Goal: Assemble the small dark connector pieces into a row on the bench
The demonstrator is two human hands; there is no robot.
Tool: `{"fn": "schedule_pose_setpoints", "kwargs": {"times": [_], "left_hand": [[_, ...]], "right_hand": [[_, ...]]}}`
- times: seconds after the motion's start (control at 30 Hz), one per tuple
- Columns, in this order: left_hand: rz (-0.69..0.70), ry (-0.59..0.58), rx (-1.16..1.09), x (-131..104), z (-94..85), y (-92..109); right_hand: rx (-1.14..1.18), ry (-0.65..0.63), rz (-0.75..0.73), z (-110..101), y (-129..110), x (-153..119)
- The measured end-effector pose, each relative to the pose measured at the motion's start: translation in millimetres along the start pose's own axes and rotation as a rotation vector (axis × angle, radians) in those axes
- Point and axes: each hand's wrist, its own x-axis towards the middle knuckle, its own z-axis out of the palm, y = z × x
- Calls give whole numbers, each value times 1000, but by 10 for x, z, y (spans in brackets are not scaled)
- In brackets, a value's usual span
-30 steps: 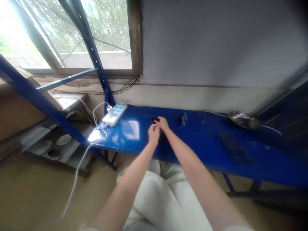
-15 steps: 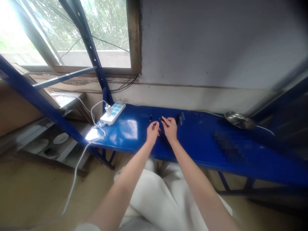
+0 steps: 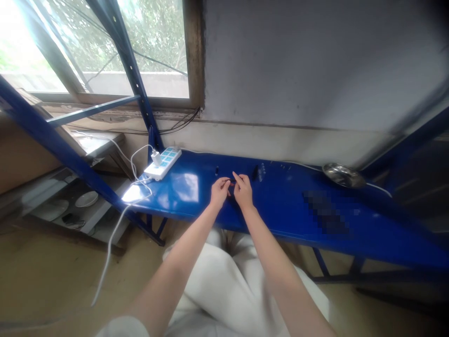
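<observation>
My left hand (image 3: 220, 191) and my right hand (image 3: 242, 188) meet above the blue table (image 3: 280, 210). Between their fingertips is a small dark, thin piece (image 3: 232, 180), and both hands are closed on it. Its exact kind is too small to make out. Just beyond my left hand lies a small dark cylinder-like part (image 3: 217, 170) on the table. Past my right hand are a black piece (image 3: 255, 172) and a cluster of clear small parts (image 3: 261, 172) side by side.
A white power strip (image 3: 163, 163) with a plugged-in charger sits at the table's left end, its cable hanging down. At the right stand a shiny metal dish (image 3: 343, 175) and a blurred dark object (image 3: 326, 213). Tiny bits (image 3: 285, 166) lie near the back edge.
My hands have come together, and the small dark piece, held by my right fingertips before, now lies between both hands. The view has shifted slightly.
</observation>
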Motion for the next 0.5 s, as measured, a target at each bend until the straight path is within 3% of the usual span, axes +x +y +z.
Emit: {"fn": "schedule_pose_setpoints", "kwargs": {"times": [0.5], "left_hand": [[-40,13,26,-24,7,54]], "right_hand": [[179,54,284,-107,-126,11]]}}
